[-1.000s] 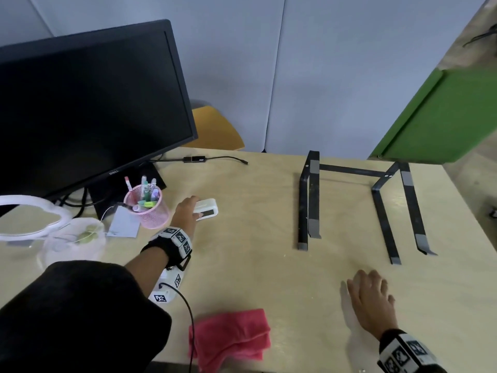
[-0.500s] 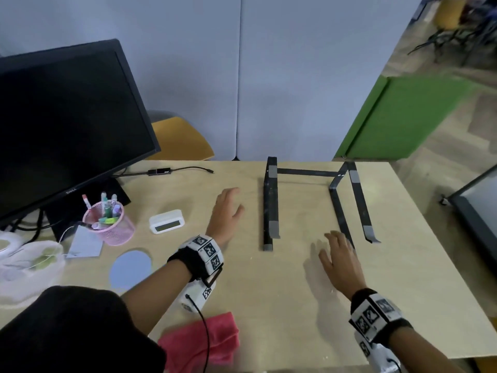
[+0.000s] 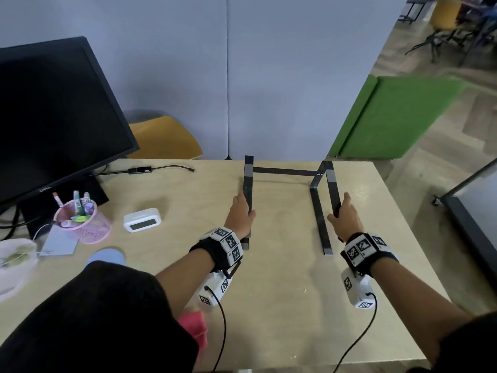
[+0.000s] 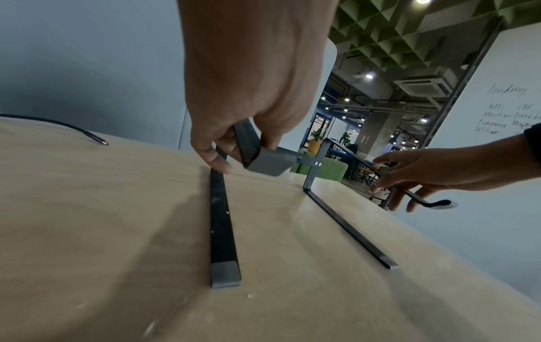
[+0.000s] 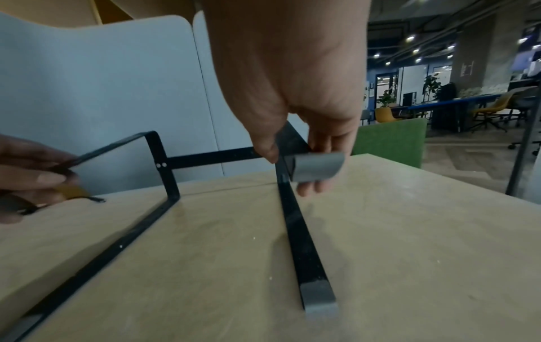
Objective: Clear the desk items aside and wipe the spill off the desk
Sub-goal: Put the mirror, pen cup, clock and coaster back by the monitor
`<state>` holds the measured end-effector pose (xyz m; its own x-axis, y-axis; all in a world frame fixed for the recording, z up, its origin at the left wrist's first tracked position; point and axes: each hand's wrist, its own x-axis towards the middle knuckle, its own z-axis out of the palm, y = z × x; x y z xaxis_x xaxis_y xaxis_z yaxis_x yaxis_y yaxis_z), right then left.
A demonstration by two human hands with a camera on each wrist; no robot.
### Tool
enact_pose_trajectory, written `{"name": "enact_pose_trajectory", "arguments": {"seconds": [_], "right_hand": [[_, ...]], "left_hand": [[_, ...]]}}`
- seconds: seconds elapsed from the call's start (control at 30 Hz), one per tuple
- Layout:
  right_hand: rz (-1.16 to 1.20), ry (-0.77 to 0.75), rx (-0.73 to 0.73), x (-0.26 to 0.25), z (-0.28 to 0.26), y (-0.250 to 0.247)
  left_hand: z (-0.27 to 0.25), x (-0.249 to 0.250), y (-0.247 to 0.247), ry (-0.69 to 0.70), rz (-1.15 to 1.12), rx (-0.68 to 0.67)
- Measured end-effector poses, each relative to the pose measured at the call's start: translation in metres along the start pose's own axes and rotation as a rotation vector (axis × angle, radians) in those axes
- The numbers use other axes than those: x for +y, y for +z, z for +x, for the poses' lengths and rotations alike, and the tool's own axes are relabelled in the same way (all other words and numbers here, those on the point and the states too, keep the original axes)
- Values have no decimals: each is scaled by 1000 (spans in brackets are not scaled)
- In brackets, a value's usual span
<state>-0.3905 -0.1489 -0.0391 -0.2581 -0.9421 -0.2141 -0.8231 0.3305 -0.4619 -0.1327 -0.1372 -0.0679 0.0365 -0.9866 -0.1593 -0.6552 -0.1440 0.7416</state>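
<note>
A black metal laptop stand point(image 3: 285, 172) sits at the back right of the wooden desk point(image 3: 282, 305). My left hand point(image 3: 243, 208) grips the stand's left upper bar, and the left wrist view shows its fingers point(image 4: 216, 159) and thumb curled round the bar point(image 4: 249, 148). My right hand point(image 3: 341, 211) grips the right upper bar in the same way, with its fingers point(image 5: 310, 187) wrapped beneath the bar point(image 5: 290, 138). The stand's feet point(image 4: 222, 219) lie on the desk. A pink cloth point(image 3: 195, 327) at the front edge is partly hidden by my sleeve. A faint shiny patch point(image 3: 360, 193) lies right of the stand.
On the left stand a black monitor point(image 3: 53, 117), a pink pen cup point(image 3: 83, 220), a white digital clock point(image 3: 142, 219), a blue round coaster point(image 3: 107, 255) and a white bowl point(image 3: 13, 259). A black cable point(image 3: 150, 169) runs along the back. The desk's right edge is close to the stand.
My left hand left the clock and moved right to the stand's left bar. My right hand rose from the desk to the right bar. Both now grip the stand.
</note>
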Motion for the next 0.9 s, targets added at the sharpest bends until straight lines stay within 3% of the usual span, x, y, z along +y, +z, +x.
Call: {"name": "enact_pose_trajectory", "arguments": {"seconds": [0.33,0.9], "right_hand": [[-18,-133,124,5,-21,18],[71,-269,157,-57,-127,74]], "left_hand": [[-22,-8,-12,45,46,83],[-122,-98,-89,48,-51,172]]}}
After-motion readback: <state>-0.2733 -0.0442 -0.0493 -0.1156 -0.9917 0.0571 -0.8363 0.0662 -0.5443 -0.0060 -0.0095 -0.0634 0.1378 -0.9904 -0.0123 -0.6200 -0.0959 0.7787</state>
